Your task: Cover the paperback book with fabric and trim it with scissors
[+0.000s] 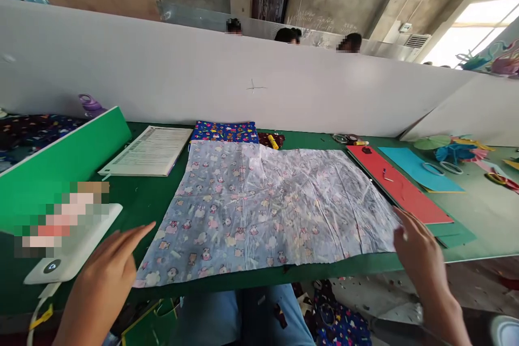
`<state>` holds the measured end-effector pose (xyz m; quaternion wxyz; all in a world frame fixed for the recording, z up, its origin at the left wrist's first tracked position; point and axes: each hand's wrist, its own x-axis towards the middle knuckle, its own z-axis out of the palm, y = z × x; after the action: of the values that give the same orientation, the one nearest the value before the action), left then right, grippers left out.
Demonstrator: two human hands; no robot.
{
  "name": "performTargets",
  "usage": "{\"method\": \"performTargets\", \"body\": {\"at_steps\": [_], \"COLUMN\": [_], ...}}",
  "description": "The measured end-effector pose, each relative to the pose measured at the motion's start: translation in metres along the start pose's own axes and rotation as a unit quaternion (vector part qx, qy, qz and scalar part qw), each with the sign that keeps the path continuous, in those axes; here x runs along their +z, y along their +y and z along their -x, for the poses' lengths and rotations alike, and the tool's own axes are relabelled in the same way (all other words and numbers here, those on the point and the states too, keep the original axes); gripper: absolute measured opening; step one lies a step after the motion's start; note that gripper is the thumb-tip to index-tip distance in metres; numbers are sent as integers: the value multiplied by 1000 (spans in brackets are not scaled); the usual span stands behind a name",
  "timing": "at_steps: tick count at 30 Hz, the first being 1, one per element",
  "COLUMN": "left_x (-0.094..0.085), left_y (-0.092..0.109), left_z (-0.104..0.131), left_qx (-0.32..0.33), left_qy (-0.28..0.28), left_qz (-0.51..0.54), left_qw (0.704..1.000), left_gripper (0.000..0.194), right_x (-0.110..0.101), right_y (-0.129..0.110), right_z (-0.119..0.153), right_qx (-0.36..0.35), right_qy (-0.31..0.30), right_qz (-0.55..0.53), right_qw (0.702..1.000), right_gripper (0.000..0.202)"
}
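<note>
A wrinkled pale fabric with small animal prints lies spread over the green table, its near edge along the table's front edge. My left hand is raised beside the fabric's near left corner, fingers extended and holding nothing. At the right end of the fabric, my right hand has its fingertips by the edge; whether they touch or pinch the cloth cannot be made out. Behind the pale fabric lies a folded blue patterned cloth, partly covered by it.
Left: a white device, a green divider and a paper stack. A yellow glue stick lies behind the fabric. Right: red board, blue sheet, scissors. People's heads show beyond the white partition.
</note>
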<state>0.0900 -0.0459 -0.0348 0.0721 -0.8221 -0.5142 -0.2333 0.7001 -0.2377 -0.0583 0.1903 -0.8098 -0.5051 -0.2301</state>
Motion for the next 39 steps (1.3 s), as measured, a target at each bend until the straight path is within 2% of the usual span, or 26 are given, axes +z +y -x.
{"method": "performTargets", "body": {"at_steps": [2,3,5,7,9,12,16,39], "left_x": [7,17,44,75,99,116,116,113], "left_y": [21,30,44,50,48,39,35,41], "left_z": [-36,-54,-80,-91,-89,-76,-69,-69], "left_qx": [-18,-6,15,6,-6,8,5,10], "left_qy": [19,2,-36,-98,-137,-143,-144,-113], "left_qz": [42,73,88,59,10,-44,-63,-74], "left_qw": [999,997,995,993,991,989,988,991], "left_gripper": [46,43,50,58,64,68,68,66], "right_x": [6,12,30,51,70,90,100,102], "right_y": [-62,-93,-148,-188,-209,-216,-210,-212], "right_z": [-23,-32,-42,-42,-37,-28,-23,-18], "right_qx": [-62,-85,-135,-173,-175,-159,-158,-160], "right_qy": [1,-1,-41,-109,-166,-207,-209,-176], "right_qz": [-89,-127,-165,-160,-145,-120,-98,-76], "right_qw": [994,988,976,966,960,958,960,968], "right_gripper": [46,44,45,50,54,57,58,58]}}
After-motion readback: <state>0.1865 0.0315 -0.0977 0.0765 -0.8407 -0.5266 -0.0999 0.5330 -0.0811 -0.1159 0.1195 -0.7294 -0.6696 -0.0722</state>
